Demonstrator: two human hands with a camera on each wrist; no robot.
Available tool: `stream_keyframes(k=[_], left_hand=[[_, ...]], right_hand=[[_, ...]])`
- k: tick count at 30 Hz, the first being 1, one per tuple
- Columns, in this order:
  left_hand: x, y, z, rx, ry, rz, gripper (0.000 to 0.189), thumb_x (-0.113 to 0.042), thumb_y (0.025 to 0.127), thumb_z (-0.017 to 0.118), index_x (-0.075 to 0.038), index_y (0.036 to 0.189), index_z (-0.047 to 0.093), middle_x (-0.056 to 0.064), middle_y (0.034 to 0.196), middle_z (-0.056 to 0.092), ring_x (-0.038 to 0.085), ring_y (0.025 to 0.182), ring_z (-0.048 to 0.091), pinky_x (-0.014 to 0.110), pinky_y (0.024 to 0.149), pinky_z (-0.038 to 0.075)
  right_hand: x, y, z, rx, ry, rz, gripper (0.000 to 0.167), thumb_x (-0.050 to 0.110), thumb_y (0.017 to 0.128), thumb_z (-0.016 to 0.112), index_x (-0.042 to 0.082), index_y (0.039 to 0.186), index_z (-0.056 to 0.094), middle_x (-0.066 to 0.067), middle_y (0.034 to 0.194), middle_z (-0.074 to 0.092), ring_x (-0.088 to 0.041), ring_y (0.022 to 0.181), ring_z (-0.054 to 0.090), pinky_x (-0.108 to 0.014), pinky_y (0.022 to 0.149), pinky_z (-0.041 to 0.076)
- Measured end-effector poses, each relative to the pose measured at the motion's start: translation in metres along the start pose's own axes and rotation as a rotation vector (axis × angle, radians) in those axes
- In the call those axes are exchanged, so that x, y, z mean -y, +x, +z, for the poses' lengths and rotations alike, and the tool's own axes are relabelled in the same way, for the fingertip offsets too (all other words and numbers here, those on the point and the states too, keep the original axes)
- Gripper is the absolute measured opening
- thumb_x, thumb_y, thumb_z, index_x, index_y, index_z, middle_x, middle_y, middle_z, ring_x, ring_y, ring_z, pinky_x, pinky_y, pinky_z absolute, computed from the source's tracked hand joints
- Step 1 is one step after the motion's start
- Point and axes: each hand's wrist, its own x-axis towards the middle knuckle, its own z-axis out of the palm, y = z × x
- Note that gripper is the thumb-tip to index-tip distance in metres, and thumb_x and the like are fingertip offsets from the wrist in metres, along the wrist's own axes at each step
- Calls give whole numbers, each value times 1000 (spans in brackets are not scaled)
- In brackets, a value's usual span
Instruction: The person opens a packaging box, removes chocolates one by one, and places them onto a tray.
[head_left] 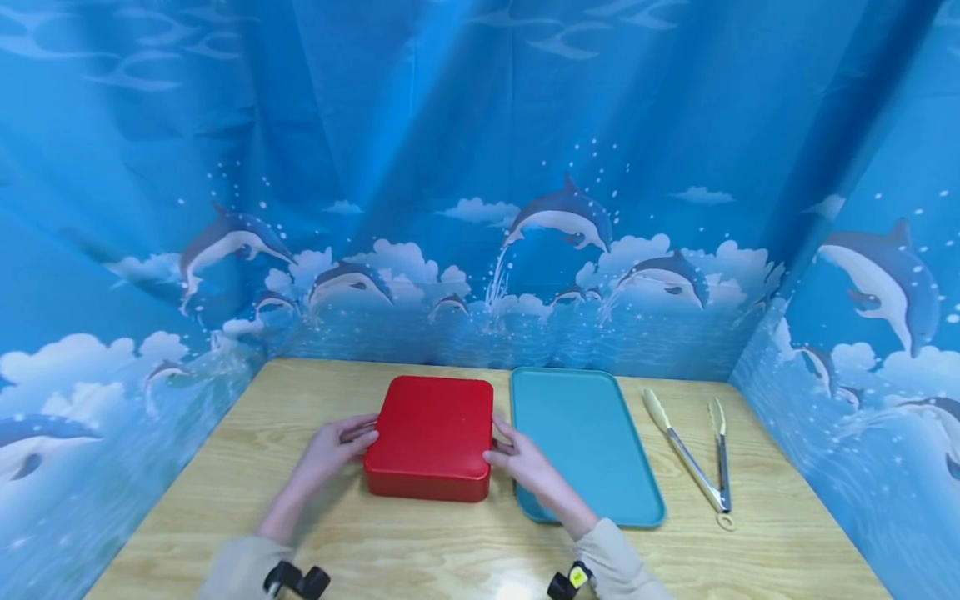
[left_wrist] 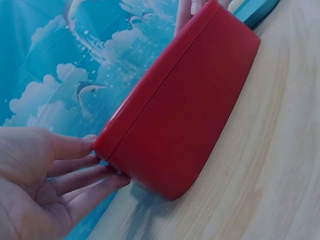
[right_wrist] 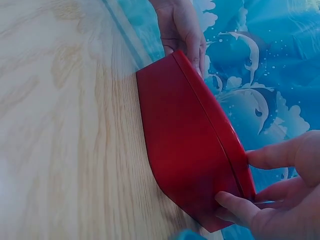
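A red box (head_left: 435,425) with rounded corners and a fitted lid (left_wrist: 165,60) sits on the table; a thin seam runs between lid and body. My left hand (head_left: 333,450) holds its left side, thumb at the lid's edge and fingers just below at the corner. On the opposite side, my right hand (head_left: 528,462) grips the box, its thumb (right_wrist: 272,156) against the lid and its index finger (right_wrist: 235,205) on the body. The box's underside is hidden.
A blue-green tray (head_left: 585,442) lies right of the box, partly under my right forearm. Farther right are metal tongs (head_left: 697,470) with cream tips, spread apart. A blue dolphin-print curtain (head_left: 450,167) encloses the wooden table (head_left: 360,550) at the back and sides.
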Motion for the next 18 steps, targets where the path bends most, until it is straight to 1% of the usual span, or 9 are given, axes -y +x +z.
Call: stream_keyframes(k=[3, 8, 12, 18], left_hand=[[-2, 0, 6, 7, 0, 16, 48, -12, 99, 66, 10, 140, 53, 29, 134, 61, 39, 119, 65, 34, 82, 61], [-3, 0, 14, 13, -51, -2, 48, -9, 99, 65, 9, 141, 53, 29, 134, 61, 38, 118, 65, 35, 81, 61], [-5, -1, 19, 16, -67, 3, 47, -7, 98, 65, 9, 141, 53, 29, 133, 61, 39, 118, 65, 35, 82, 61], [-7, -5, 24, 15, -70, 3, 47, -8, 98, 66, 7, 141, 54, 27, 133, 62, 37, 119, 65, 35, 82, 61]], right_hand=[[-2, -3, -6, -9, -9, 6, 73, 9, 99, 64, 1, 159, 25, -29, 162, 24, -50, 142, 36, -50, 106, 48], [-4, -8, -14, -21, -18, 40, 74, 13, 98, 65, 6, 161, 26, -28, 162, 24, -51, 142, 36, -50, 102, 52], [-6, -11, -19, -21, -24, 48, 74, 13, 99, 65, 6, 161, 25, -27, 162, 25, -52, 142, 36, -50, 101, 52], [-7, -17, -23, -8, -29, 42, 75, 14, 98, 65, 5, 161, 24, -27, 162, 23, -53, 141, 35, -51, 102, 51]])
